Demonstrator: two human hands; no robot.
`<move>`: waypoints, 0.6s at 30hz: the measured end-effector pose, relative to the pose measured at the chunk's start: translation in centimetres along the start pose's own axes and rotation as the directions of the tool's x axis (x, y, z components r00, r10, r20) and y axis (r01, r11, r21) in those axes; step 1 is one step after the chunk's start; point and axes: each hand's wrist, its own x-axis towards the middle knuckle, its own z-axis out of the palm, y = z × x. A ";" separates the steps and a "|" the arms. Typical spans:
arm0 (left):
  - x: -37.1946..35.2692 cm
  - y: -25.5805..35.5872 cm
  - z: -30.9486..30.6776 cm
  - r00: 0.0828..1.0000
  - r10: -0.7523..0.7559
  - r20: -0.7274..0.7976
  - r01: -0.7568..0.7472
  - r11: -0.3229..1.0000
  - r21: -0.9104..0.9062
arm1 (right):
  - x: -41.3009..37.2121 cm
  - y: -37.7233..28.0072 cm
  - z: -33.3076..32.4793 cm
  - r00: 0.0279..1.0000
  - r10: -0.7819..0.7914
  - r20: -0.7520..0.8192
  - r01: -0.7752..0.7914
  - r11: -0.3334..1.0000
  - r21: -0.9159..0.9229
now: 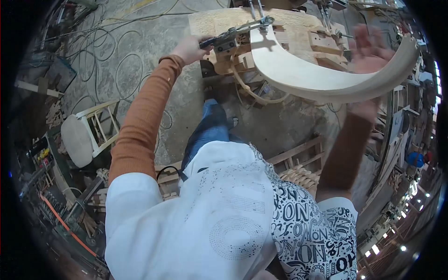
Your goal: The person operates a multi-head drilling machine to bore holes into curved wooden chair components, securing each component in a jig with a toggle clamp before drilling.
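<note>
"Where is the curved wooden piece lying?"
"One end is sitting under a metal clamp at the desk."
"The grips?"
"The left grip is wrapping the clamp's handle; the right grip is showing spread fingers behind the curve, contact unclear."
"Around them?"
"Hoses are looping over concrete floor; a chair is standing leftward."

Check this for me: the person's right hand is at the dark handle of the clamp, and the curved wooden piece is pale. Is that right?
Not quite: the head view shows the left hand at the dark handle of the clamp. The right hand is over by the curved wooden piece, which is indeed pale.
</note>
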 end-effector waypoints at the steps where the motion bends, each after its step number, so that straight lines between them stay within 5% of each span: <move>1: 0.1 -0.1 0.0 1.000 0.004 0.011 -0.005 0.999 0.036 | -0.9 -2.9 1.7 0.996 -0.072 -0.044 0.071 0.997 -0.030; 2: 0.3 -0.3 -0.2 1.000 0.009 0.022 -0.010 0.997 0.072 | -1.6 -5.1 3.0 0.997 -0.067 -0.041 0.066 0.997 -0.026; 3: 0.5 -0.7 -0.3 0.999 0.011 0.031 -0.015 0.989 0.144 | -2.0 -7.0 4.2 0.961 -0.229 0.154 0.255 0.950 -0.178; 5: 0.3 -0.3 -0.5 0.997 0.069 0.023 -0.072 0.975 0.212 | -2.6 -9.1 6.0 0.717 -0.401 0.570 0.645 0.692 -0.324; 7: -0.1 0.9 -1.0 0.986 0.160 0.049 -0.166 0.904 0.394 | -3.6 -8.7 8.2 0.713 -0.461 0.529 0.693 0.582 -0.426; 9: -0.1 0.9 -1.3 0.980 0.173 0.095 -0.195 0.926 0.322 | -3.3 -9.4 9.8 0.697 -0.527 0.487 0.715 0.456 -0.530; 10: 0.2 0.5 -1.4 0.965 0.242 0.097 -0.261 0.916 0.307 | -2.4 -11.1 10.4 0.664 -0.203 0.719 0.746 0.231 -0.624; 11: 0.5 0.0 -1.5 0.966 0.236 0.105 -0.256 0.930 0.265 | -1.8 -12.0 10.9 0.597 0.190 0.780 0.795 -0.010 -0.606; 12: 0.2 0.3 -1.6 0.966 0.230 0.114 -0.250 0.942 0.222 | -2.3 -11.5 11.1 0.598 0.192 0.778 0.795 -0.013 -0.607; 14: -0.2 1.7 -2.7 0.965 0.203 0.164 -0.230 0.959 0.166 | -3.3 -8.7 11.0 0.888 -0.179 0.423 0.438 0.049 -0.898; 15: -0.2 1.9 -2.8 0.968 0.202 0.151 -0.225 0.962 0.154 | -2.9 -6.2 13.5 0.840 -0.395 0.371 0.448 0.122 -0.885; 18: 0.2 3.1 -3.1 0.977 0.103 0.186 -0.120 0.989 0.082 | -2.3 -7.1 12.0 0.857 -0.282 0.432 0.494 0.206 -0.845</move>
